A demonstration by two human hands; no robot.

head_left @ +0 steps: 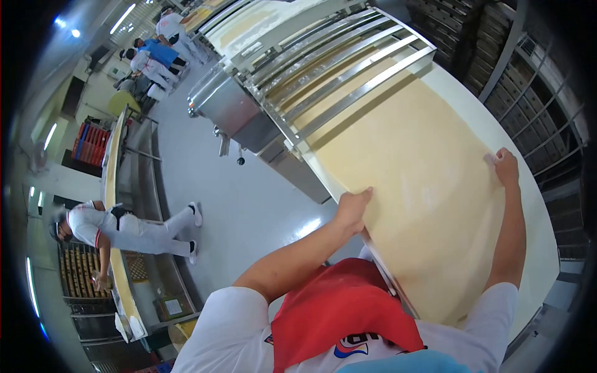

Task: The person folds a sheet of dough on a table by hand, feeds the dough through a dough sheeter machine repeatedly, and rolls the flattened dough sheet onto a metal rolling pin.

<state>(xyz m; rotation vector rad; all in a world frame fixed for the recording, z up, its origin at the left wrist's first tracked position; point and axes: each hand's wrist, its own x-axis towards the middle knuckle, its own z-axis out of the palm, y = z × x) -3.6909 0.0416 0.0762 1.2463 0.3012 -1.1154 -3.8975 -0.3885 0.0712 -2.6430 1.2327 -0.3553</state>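
Observation:
A wide, pale yellow dough sheet point(410, 155) lies along the white belt point(538, 230) of a dough sheeter point(249, 112), running from under its metal bars down toward my body. My left hand point(354, 210) is closed on the sheet's left edge, thumb pointing up over the dough. On the opposite side, my right hand point(505, 166) pinches the right edge, with some of its fingers curled out of sight. Both arms are stretched forward. The near end of the dough reaches my red apron point(348, 311).
Metal guard bars point(354, 87) cross the belt ahead. Dark racks point(541, 93) stand close on the right. To the left, a person point(124, 227) works at a long table point(112, 180). Several people point(155, 59) are farther back. Red crates point(90, 144) are stacked by the wall.

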